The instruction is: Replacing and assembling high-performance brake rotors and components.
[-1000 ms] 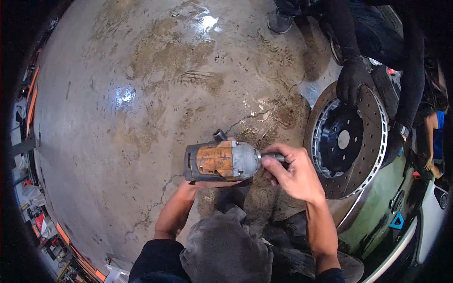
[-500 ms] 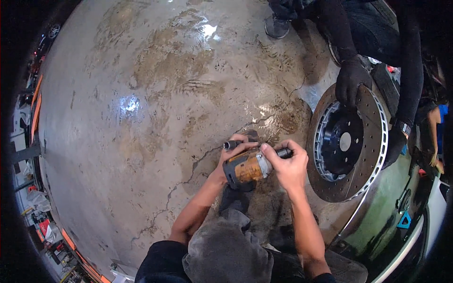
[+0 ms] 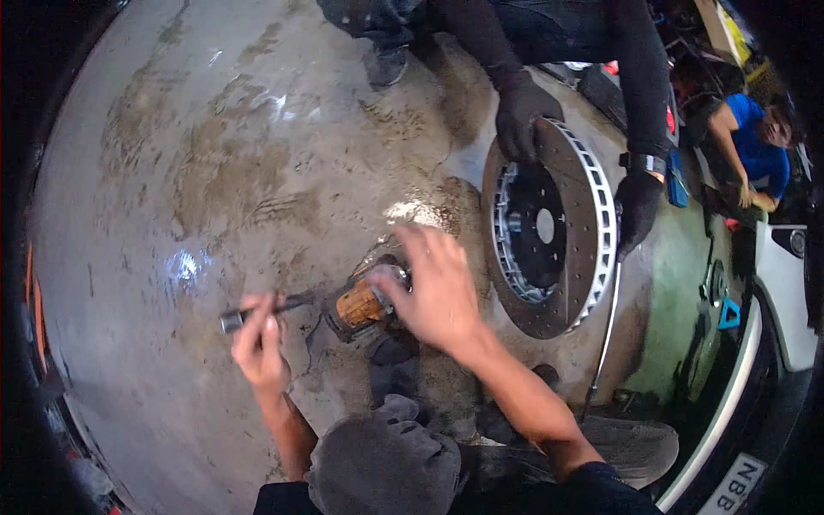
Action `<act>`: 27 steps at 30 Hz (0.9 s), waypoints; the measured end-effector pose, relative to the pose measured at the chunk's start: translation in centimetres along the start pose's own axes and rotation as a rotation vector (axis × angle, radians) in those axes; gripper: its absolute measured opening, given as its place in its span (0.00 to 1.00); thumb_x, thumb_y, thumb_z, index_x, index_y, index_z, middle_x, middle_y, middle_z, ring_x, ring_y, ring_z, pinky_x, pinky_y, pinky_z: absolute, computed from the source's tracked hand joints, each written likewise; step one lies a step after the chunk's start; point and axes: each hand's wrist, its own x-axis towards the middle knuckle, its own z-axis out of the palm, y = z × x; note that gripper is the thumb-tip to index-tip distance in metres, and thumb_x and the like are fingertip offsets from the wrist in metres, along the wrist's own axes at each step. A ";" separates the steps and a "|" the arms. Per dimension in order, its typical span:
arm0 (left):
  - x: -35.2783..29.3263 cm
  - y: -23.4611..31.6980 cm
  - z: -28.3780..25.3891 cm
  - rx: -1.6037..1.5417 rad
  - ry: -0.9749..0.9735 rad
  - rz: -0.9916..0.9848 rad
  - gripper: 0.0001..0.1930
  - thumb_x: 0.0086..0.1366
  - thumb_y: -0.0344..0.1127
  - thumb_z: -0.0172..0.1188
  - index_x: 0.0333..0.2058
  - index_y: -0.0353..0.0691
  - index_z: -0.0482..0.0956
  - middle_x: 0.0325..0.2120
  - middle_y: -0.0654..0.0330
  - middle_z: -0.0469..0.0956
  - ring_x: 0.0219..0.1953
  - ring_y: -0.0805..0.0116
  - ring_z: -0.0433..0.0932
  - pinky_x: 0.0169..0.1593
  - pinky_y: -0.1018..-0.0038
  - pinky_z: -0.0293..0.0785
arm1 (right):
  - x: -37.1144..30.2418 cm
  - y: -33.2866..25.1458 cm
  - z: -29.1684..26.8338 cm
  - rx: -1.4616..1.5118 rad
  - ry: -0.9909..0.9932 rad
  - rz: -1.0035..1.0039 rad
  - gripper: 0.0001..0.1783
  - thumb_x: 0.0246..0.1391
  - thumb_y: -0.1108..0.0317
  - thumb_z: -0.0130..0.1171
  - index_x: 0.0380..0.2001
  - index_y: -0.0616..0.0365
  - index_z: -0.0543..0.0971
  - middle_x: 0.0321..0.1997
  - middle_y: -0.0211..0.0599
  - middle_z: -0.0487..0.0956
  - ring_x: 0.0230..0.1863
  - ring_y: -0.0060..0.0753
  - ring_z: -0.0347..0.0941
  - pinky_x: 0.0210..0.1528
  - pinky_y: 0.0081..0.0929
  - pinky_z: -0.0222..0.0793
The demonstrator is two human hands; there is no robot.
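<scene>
My left hand pinches a dark socket extension bar with a metal socket at its left end. The fingers are slightly blurred. A worn orange-and-black impact wrench is between my two hands, low over the concrete; whether it rests on the floor cannot be told. My right hand is open at its right side, fingers stretched out and smeared by motion, the thumb close to its front end. On the right, a co-worker's gloved hands hold a drilled brake disc upright.
A long thin metal rod slants beside the disc. Farther right are a white car body part, a blue triangular piece and another person in a blue shirt. Stained, cracked concrete spreads to the left.
My left hand has moved left, away from the impact wrench, with the socket and bar. My right hand has opened from its hold on the wrench's front end. The view has shifted right.
</scene>
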 end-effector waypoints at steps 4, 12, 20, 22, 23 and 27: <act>-1.0 6.0 7.5 -0.043 -0.476 0.370 0.18 0.66 0.31 0.59 0.53 0.30 0.75 0.51 0.49 0.74 0.46 0.62 0.78 0.40 0.73 0.75 | -3.5 -3.3 -2.5 0.609 -0.064 -0.219 0.31 0.48 0.68 0.67 0.55 0.66 0.71 0.44 0.54 0.79 0.43 0.51 0.78 0.45 0.38 0.75; 0.3 -2.4 4.7 -0.073 -0.181 0.314 0.58 0.38 0.49 0.82 0.66 0.37 0.59 0.66 0.49 0.59 0.61 0.54 0.68 0.64 0.60 0.63 | -8.1 13.1 -20.7 0.092 1.196 0.135 0.18 0.68 0.56 0.51 0.36 0.62 0.76 0.22 0.25 0.70 0.24 0.13 0.60 0.23 0.17 0.52; 0.7 -15.2 8.4 -0.110 -0.607 -0.378 0.29 0.49 0.36 0.74 0.51 0.34 0.76 0.52 0.55 0.76 0.53 0.68 0.76 0.60 0.65 0.70 | -17.8 39.9 -17.5 -0.814 0.004 0.938 0.19 0.59 0.56 0.57 0.38 0.65 0.81 0.37 0.54 0.82 0.39 0.57 0.78 0.44 0.47 0.73; 1.1 -14.7 10.5 -0.521 -0.491 -0.321 0.24 0.49 0.33 0.73 0.45 0.33 0.78 0.43 0.59 0.80 0.44 0.67 0.80 0.53 0.67 0.75 | -18.9 41.5 -15.8 -0.814 0.069 0.952 0.19 0.59 0.57 0.57 0.39 0.66 0.81 0.38 0.53 0.82 0.40 0.54 0.78 0.45 0.45 0.72; 1.1 -14.1 11.5 -0.826 -0.422 -0.562 0.22 0.48 0.33 0.73 0.42 0.32 0.79 0.39 0.60 0.82 0.40 0.66 0.81 0.50 0.68 0.77 | -19.1 41.5 -15.4 -0.819 0.093 0.945 0.19 0.60 0.57 0.57 0.39 0.66 0.81 0.38 0.52 0.82 0.40 0.53 0.78 0.45 0.45 0.72; 0.7 -10.6 16.0 0.326 -0.437 0.319 0.33 0.42 0.39 0.78 0.47 0.34 0.75 0.38 0.52 0.82 0.42 0.60 0.82 0.49 0.67 0.76 | -17.4 37.7 -17.0 -0.807 0.253 0.848 0.19 0.62 0.59 0.56 0.41 0.68 0.80 0.39 0.50 0.82 0.41 0.48 0.78 0.47 0.42 0.72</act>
